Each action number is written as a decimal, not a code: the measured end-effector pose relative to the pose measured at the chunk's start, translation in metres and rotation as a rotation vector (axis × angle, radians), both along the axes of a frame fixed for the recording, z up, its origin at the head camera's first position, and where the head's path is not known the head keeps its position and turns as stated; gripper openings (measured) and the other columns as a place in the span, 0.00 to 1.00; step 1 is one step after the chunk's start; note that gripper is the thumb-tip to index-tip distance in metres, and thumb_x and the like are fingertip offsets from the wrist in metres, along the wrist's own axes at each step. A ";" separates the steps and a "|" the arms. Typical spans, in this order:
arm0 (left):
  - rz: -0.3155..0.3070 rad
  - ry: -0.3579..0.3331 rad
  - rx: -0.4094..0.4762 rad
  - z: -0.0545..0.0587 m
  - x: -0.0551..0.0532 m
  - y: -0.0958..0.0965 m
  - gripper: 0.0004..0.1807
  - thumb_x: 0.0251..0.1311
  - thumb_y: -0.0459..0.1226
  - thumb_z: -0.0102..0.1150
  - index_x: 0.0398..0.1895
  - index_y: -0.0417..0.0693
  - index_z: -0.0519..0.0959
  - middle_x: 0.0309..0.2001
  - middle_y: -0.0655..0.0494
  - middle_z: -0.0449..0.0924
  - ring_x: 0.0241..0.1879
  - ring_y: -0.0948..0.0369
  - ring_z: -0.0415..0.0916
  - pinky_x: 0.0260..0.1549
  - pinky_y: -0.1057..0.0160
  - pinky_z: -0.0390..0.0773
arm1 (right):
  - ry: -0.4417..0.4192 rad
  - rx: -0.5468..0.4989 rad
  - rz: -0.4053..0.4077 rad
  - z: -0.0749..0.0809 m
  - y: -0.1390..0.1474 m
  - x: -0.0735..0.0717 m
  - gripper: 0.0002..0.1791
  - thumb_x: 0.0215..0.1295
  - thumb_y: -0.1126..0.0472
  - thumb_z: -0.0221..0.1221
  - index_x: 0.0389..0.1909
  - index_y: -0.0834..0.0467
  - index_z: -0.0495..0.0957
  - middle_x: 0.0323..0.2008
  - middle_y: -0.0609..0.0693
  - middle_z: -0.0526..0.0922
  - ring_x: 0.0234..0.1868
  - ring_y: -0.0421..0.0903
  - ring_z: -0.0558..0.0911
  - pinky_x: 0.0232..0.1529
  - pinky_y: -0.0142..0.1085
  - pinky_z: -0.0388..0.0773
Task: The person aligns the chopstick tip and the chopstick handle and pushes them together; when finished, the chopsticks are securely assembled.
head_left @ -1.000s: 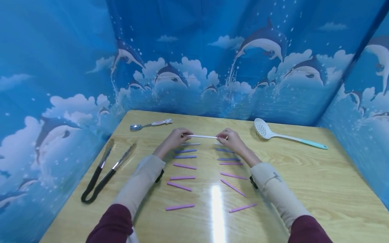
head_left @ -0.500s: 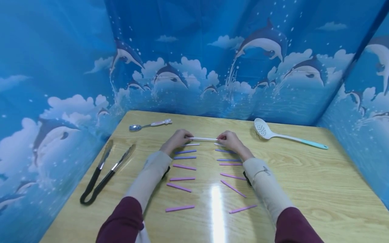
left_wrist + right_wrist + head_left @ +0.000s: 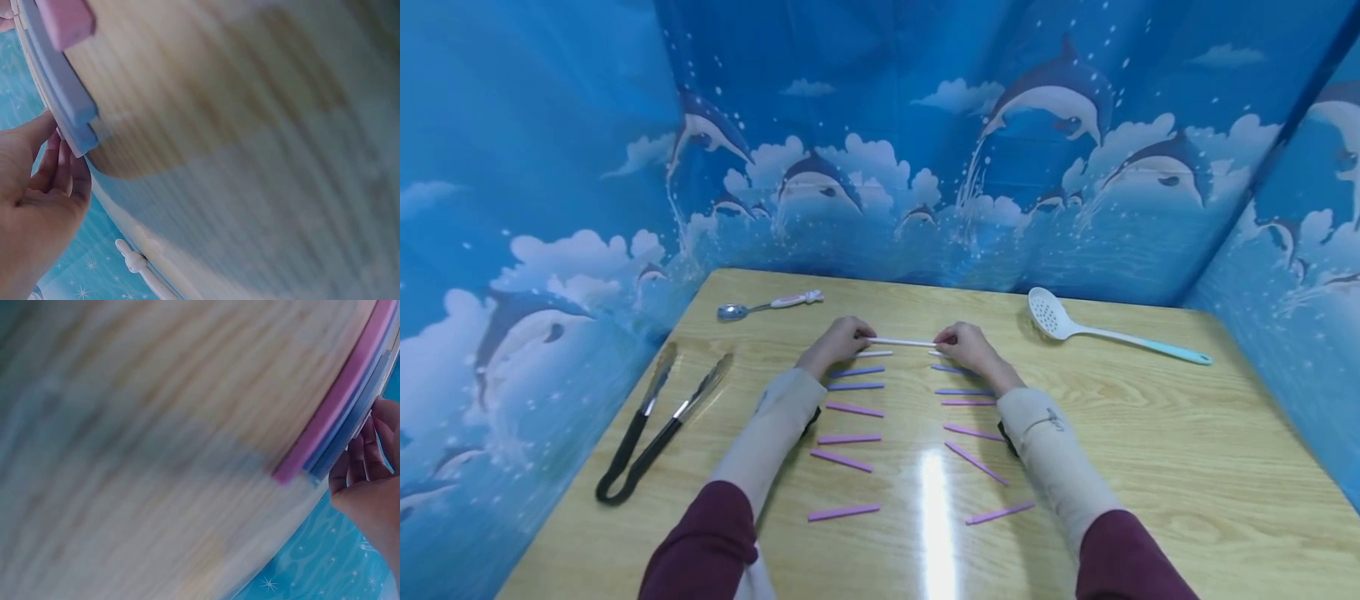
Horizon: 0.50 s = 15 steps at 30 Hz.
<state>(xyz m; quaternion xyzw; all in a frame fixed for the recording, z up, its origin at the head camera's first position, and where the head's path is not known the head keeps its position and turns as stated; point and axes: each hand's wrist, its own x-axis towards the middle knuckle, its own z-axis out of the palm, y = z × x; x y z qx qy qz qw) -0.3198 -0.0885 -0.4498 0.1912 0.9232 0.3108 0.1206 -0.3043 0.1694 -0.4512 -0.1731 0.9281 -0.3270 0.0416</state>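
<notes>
Both hands pinch a thin white stick (image 3: 901,342), one at each end, and it lies level between them at the far end of two columns of sticks. My left hand (image 3: 840,343) is at its left end, my right hand (image 3: 967,345) at its right. Below the left hand run shorter blue sticks (image 3: 856,386) and pink sticks (image 3: 848,439); a matching column with a pink stick (image 3: 976,463) runs below the right hand. In the wrist views, the left hand (image 3: 44,200) and right hand (image 3: 372,487) have thumb and fingertips together, with the pinched stick mostly hidden behind coloured ones.
Tongs (image 3: 658,425) with black handles lie spread at the left of the wooden table (image 3: 1150,467). A spoon (image 3: 769,306) with a pale handle is at the back left. At the back right lies a white slotted skimmer (image 3: 1052,315). A dolphin-print curtain (image 3: 880,192) borders the table.
Both forearms have shifted inward, and the hands have come slightly nearer with the white stick still between them. In the last half second they have hardly moved; the head view has tilted a little.
</notes>
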 end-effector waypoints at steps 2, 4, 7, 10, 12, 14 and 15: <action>0.007 -0.008 0.001 0.001 0.001 0.000 0.13 0.66 0.31 0.54 0.51 0.36 0.79 0.49 0.43 0.80 0.51 0.50 0.76 0.53 0.56 0.75 | -0.007 -0.001 -0.001 0.001 0.000 0.000 0.08 0.63 0.67 0.59 0.38 0.69 0.82 0.34 0.60 0.83 0.37 0.52 0.79 0.42 0.42 0.77; 0.015 -0.019 0.004 0.002 0.001 0.000 0.13 0.66 0.31 0.53 0.51 0.36 0.79 0.49 0.43 0.80 0.52 0.50 0.76 0.53 0.56 0.75 | -0.014 0.000 -0.003 0.001 0.001 0.000 0.09 0.63 0.66 0.59 0.38 0.68 0.82 0.34 0.60 0.83 0.37 0.52 0.79 0.42 0.42 0.77; 0.018 -0.027 0.007 0.002 0.002 -0.001 0.13 0.66 0.31 0.53 0.52 0.37 0.78 0.49 0.43 0.80 0.52 0.51 0.75 0.53 0.56 0.75 | -0.019 0.001 -0.002 0.002 0.002 0.001 0.09 0.64 0.66 0.59 0.38 0.68 0.82 0.34 0.59 0.82 0.37 0.51 0.79 0.42 0.42 0.77; 0.007 -0.019 0.013 0.001 0.003 -0.002 0.14 0.66 0.31 0.53 0.52 0.36 0.78 0.50 0.43 0.79 0.52 0.51 0.75 0.54 0.56 0.74 | -0.025 -0.006 -0.011 0.004 0.002 0.004 0.09 0.64 0.66 0.59 0.39 0.68 0.82 0.34 0.59 0.82 0.36 0.50 0.78 0.40 0.40 0.76; 0.000 -0.003 0.018 0.001 0.003 -0.003 0.14 0.66 0.31 0.53 0.53 0.36 0.78 0.50 0.43 0.79 0.52 0.51 0.75 0.55 0.56 0.74 | -0.031 -0.013 -0.021 0.007 0.003 0.005 0.10 0.64 0.65 0.59 0.40 0.67 0.82 0.35 0.59 0.81 0.35 0.49 0.77 0.38 0.39 0.75; -0.007 0.021 0.022 0.002 0.004 -0.005 0.14 0.66 0.32 0.53 0.53 0.36 0.77 0.51 0.42 0.79 0.52 0.50 0.75 0.55 0.56 0.74 | -0.026 -0.019 -0.023 0.010 0.004 0.007 0.10 0.64 0.65 0.58 0.41 0.67 0.82 0.36 0.59 0.81 0.34 0.49 0.77 0.37 0.38 0.75; -0.009 0.034 0.026 0.002 0.004 -0.007 0.14 0.66 0.32 0.53 0.53 0.36 0.77 0.51 0.42 0.79 0.52 0.50 0.75 0.55 0.55 0.74 | -0.025 -0.020 -0.026 0.011 0.005 0.008 0.11 0.65 0.64 0.58 0.42 0.67 0.82 0.36 0.59 0.81 0.34 0.49 0.77 0.36 0.38 0.74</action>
